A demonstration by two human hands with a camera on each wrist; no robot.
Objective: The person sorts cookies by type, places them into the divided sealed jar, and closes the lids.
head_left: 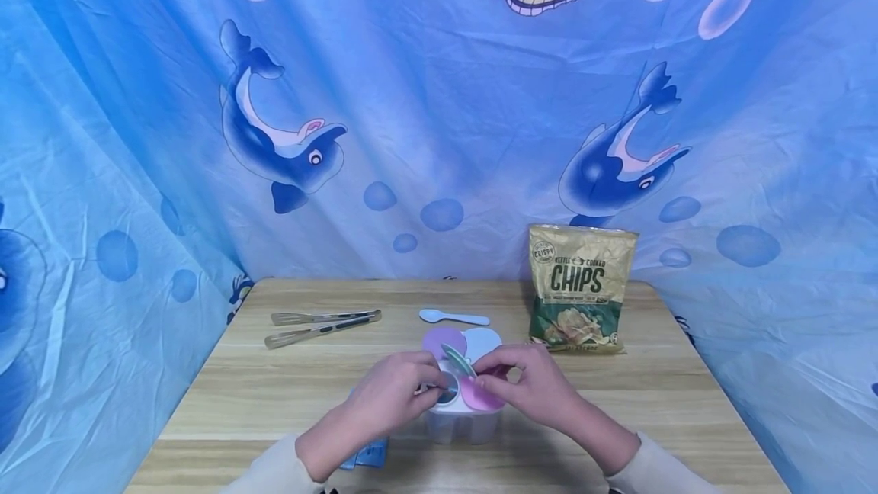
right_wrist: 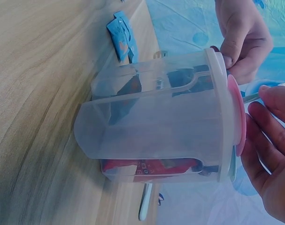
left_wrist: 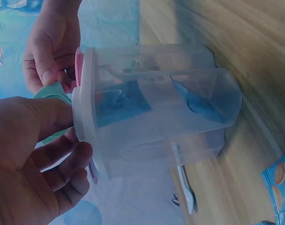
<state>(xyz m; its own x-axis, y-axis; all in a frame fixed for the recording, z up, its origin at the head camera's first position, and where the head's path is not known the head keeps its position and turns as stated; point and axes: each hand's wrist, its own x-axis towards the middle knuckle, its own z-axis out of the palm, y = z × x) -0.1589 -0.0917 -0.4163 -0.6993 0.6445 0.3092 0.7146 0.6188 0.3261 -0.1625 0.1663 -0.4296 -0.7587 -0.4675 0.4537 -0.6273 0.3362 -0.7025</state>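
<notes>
A clear plastic container (head_left: 463, 430) with several round coloured flip lids stands upright at the table's front middle. My right hand (head_left: 531, 381) pinches the raised green lid (head_left: 458, 360) between thumb and fingers. At the uncovered round opening, my left hand (head_left: 401, 387) pinches a blue packet (left_wrist: 124, 104), which hangs inside the upper part of that compartment; its gripped edge is hidden by the rim and fingers. Lower in the container lies another blue packet (left_wrist: 197, 102). Through the far wall in the right wrist view a red packet (right_wrist: 173, 167) shows in another compartment.
Blue packets (head_left: 370, 454) lie on the table by the left forearm, partly covered by it. Behind the container is a pale blue spoon (head_left: 454, 318), with metal tongs (head_left: 322, 326) to its left. A chips bag (head_left: 579, 288) stands upright at the back right.
</notes>
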